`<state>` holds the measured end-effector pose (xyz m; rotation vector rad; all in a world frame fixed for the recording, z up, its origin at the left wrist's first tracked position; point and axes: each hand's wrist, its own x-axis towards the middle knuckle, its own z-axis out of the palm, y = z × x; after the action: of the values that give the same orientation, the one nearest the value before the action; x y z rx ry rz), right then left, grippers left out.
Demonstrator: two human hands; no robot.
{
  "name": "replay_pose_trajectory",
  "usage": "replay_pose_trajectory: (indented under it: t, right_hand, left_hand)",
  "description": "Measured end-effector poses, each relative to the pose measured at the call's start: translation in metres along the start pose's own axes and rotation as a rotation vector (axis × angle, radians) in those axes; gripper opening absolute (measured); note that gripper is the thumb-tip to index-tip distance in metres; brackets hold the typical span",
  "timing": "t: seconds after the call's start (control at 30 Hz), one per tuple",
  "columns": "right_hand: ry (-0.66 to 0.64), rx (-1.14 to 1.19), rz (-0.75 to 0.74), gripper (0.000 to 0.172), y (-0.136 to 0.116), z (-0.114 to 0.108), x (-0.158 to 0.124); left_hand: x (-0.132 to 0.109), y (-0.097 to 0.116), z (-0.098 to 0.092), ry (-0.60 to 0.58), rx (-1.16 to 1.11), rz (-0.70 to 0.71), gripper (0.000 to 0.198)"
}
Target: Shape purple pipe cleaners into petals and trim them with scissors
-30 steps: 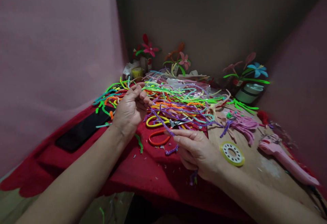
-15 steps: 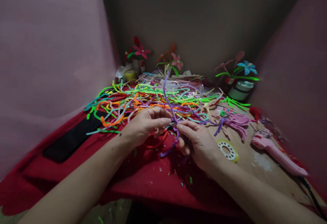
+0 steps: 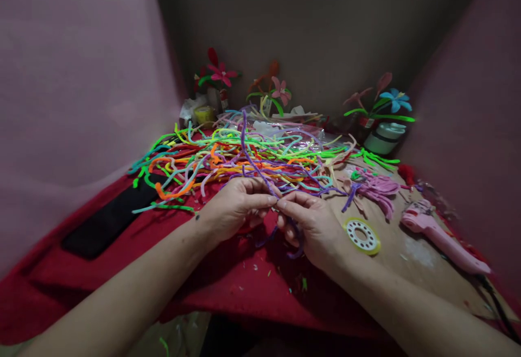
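Note:
A purple pipe cleaner (image 3: 251, 155) rises from between my hands and leans up to the left over the pile. My left hand (image 3: 249, 201) is closed, thumb and forefinger pinching it near its lower part. The fingertips of my right hand (image 3: 306, 215) meet them there, also closed on the purple pipe cleaner. Below the fingers, bent purple ends loop down over the red cloth (image 3: 260, 286). The exact joint between the fingertips is hidden. Behind my hands spreads a pile of many-coloured pipe cleaners (image 3: 228, 170).
A black phone-like slab (image 3: 101, 227) lies at left. To the right are a yellow-and-white tape roll (image 3: 361, 236), a pink bundle of pipe cleaners (image 3: 376, 191) and a pink glue gun (image 3: 443, 240). Pipe-cleaner flowers (image 3: 222, 74) and a pale jar (image 3: 385, 138) stand behind.
The purple pipe cleaner's upper end has swung left. The red-handled tool seen under my left hand is now mostly out of sight. My fingertips have come together.

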<state>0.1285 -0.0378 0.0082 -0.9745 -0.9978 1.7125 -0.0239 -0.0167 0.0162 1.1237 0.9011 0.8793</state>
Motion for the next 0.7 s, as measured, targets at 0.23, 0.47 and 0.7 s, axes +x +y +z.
replay_pose_trajectory:
  t: [0.23,0.47,0.7]
  right_hand:
    - [0.001,-0.046,-0.006,0.016,0.002,0.0,0.0]
    - [0.022,0.009,-0.009,0.015,-0.003,-0.005,0.003]
    - [0.089,0.058,-0.053,0.013,-0.008,-0.018,0.011]
  left_hand:
    - [-0.001,-0.001,0.003,0.012,-0.011,-0.008,0.01]
    - [0.0,0.008,-0.012,0.193,0.69,0.183,0.007]
    - [0.002,0.005,-0.031,0.04,1.563,0.243,0.007]
